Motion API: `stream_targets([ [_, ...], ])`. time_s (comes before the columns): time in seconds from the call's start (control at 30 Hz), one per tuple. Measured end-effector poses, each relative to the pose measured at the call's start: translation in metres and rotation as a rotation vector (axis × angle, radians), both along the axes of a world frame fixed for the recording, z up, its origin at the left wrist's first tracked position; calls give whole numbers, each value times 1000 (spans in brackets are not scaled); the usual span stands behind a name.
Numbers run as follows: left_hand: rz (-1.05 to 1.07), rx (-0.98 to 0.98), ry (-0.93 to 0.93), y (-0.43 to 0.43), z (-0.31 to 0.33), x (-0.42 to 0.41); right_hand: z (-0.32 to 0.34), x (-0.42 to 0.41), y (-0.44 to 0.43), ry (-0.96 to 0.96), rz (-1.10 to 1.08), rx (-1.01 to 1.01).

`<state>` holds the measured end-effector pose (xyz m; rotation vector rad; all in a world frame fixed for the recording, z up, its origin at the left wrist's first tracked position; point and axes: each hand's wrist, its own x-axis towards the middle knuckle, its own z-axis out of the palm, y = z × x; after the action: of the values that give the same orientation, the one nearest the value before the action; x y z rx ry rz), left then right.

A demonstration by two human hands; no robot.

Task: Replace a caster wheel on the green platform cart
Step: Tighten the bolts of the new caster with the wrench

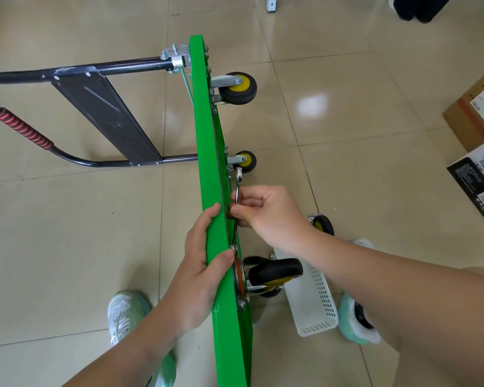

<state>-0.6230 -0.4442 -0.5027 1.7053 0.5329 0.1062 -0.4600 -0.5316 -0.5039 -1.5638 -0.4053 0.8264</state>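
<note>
The green platform cart (207,152) stands on its long edge on the tiled floor, running through the middle of the view from 12 o'clock down to 6 o'clock, with its underside facing 3 o'clock. The nearest caster (274,270) sticks out of that underside at about 5 o'clock, black tyre on a yellow hub, its mounting plate against the green deck.

The left hand (204,263) grips the deck's upper edge just at 9 o'clock of this caster, with the fingers wrapped over the edge. The right hand (266,210) pinches a silver wrench (238,185) against the underside. The wrench's open end points to 12 o'clock and its shaft runs down towards the caster plate. Whether it sits on a bolt there cannot be told.

Two more casters (245,161) (239,88) project further up the deck towards 12 o'clock. The black folding handle (23,127) with its red grip lies out at 9 o'clock.

A loose wheel (323,224) lies on the floor behind the right wrist, and a white perforated basket (316,308) sits at 5 o'clock. Cardboard boxes (475,107) rest at 3 o'clock.
</note>
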Motion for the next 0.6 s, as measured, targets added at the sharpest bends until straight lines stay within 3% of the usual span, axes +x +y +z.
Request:
stream_targets([
  [0.2, -13, -1, 8, 1, 0, -1, -3, 14, 6, 133, 37, -85],
  [0.43, -11, 15, 14, 1, 2, 0, -8, 8, 7, 9, 120, -138],
  [0.6, -13, -5, 19, 1, 1, 0, -8, 8, 6, 23, 70, -132],
])
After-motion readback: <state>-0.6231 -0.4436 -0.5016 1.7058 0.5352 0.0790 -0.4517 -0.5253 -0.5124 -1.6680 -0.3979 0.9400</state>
